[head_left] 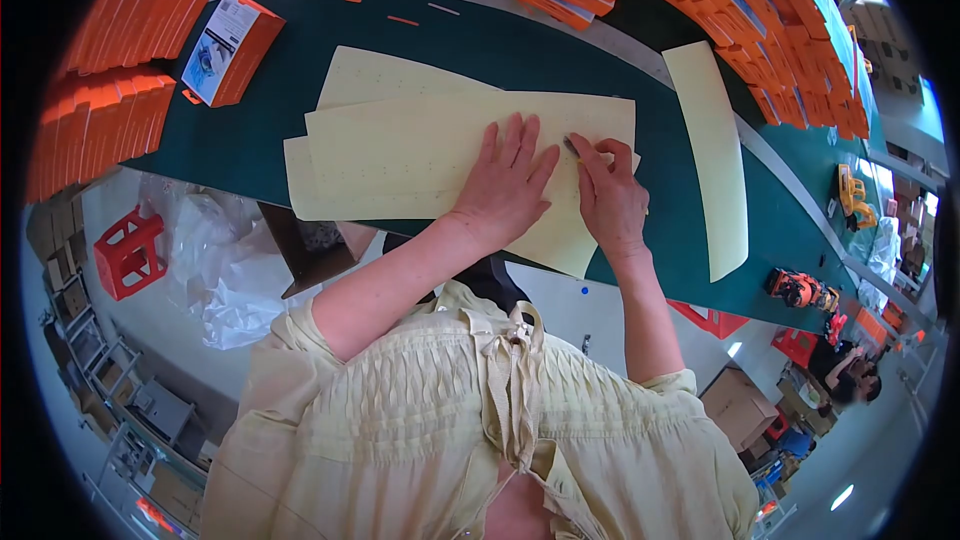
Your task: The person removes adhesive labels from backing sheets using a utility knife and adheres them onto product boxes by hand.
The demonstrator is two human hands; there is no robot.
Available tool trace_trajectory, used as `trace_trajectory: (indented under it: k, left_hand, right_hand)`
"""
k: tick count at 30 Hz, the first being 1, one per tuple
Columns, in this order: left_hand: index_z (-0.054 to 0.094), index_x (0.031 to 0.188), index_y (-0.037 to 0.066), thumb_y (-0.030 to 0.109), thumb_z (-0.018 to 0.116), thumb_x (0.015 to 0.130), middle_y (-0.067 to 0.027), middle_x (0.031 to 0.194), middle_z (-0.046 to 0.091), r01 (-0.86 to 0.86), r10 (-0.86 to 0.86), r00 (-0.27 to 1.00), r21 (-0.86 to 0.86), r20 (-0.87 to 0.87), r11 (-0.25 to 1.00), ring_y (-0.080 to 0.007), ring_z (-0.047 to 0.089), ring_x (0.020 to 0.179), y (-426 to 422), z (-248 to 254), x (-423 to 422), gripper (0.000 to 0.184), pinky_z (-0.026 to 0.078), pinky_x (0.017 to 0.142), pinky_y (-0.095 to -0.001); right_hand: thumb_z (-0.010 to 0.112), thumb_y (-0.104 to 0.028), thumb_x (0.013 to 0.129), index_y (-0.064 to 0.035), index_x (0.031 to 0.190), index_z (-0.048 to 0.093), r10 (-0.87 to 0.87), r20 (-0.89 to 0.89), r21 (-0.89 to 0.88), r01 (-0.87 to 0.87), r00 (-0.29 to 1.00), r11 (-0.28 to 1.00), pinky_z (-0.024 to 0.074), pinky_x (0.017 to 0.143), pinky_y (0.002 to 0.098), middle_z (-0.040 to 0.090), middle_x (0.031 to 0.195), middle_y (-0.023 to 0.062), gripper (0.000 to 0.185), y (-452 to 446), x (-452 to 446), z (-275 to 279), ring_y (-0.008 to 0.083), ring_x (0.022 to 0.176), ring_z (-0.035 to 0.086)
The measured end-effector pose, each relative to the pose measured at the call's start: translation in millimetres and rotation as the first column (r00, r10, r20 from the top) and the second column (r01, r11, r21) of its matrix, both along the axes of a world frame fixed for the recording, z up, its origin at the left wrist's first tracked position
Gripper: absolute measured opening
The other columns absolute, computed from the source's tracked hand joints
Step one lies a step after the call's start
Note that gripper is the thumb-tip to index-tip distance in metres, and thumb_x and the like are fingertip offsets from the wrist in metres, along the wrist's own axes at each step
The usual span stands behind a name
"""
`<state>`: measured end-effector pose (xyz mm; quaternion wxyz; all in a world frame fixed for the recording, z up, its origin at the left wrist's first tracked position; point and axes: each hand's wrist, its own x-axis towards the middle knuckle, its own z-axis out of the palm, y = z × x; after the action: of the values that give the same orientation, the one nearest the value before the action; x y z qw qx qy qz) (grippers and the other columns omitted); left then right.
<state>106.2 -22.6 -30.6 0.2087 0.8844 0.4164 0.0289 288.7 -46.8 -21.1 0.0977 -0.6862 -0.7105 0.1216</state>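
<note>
The left hand (505,185) lies palm down, fingers spread and pointing away from the body, on a pale yellow sheet (400,145); it has hold of nothing and presses flat near the middle of the pile. The right hand (612,195) is partly closed, thumb and fingers pinching a small grey object (571,146) close to the sheet's right end — its exact kind is too small to tell, though its tip points toward the upper left.

The pale yellow sheet lies on the green desk (270,70) in front of the person, its long axis running left to right. More sheets show under it, the edges out of line: one corner juts out at the upper left, another at the lower right. Apart from these, to the right, a separate curved sheet (712,165) points away from the body, its long axis roughly crosswise to the first. An orange box (232,50) stands at the left, near stacked orange boxes (105,120).
</note>
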Motion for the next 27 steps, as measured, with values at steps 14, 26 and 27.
trace_trajectory:
  k: [14, 26, 27]
  left_hand:
    - [0.052, 0.131, 0.004, 0.030, 0.064, 0.086, -0.0265, 0.139, 0.043, -0.016, -0.003, 0.989, 0.125, 0.149, 0.992, -0.0434, 0.036, 0.133, 2, -7, -2, 0.053, 0.028, 0.110, -0.0542]
    - [0.050, 0.126, 0.000, 0.025, 0.061, 0.096, -0.0029, 0.070, 0.058, -0.931, 0.778, 0.117, -0.204, 0.617, 0.302, -0.0085, 0.054, 0.062, 88, 49, -322, 0.041, 0.044, 0.058, -0.0250]
    - [0.050, 0.126, -0.001, 0.027, 0.064, 0.094, -0.0056, 0.069, 0.060, -0.930, 0.859, 0.147, -0.227, 0.491, 0.289, -0.0151, 0.060, 0.063, 98, 48, -334, 0.045, 0.048, 0.060, -0.0303]
  right_hand:
    - [0.056, -0.006, 0.093, -0.0217, 0.126, 0.065, 0.003, -0.353, 0.101, 0.035, 0.936, 0.994, 0.0490, 0.063, 0.0329, 0.057, 0.099, 0.0067, 0.037, 43, -50, 63, 0.0227, 0.075, 0.062]
    - [0.059, -0.003, 0.088, -0.0214, 0.127, 0.061, 0.328, -0.485, 0.167, -0.282, 0.811, 0.945, 0.0501, 0.061, 0.0384, 0.053, 0.099, 0.0087, 0.043, 121, -295, 71, 0.0259, 0.070, 0.062]
    - [0.059, -0.002, 0.088, -0.0213, 0.127, 0.060, 0.342, -0.468, 0.158, -0.304, 0.815, 0.940, 0.0503, 0.060, 0.0392, 0.054, 0.100, 0.0090, 0.043, 126, -313, 69, 0.0267, 0.070, 0.062]
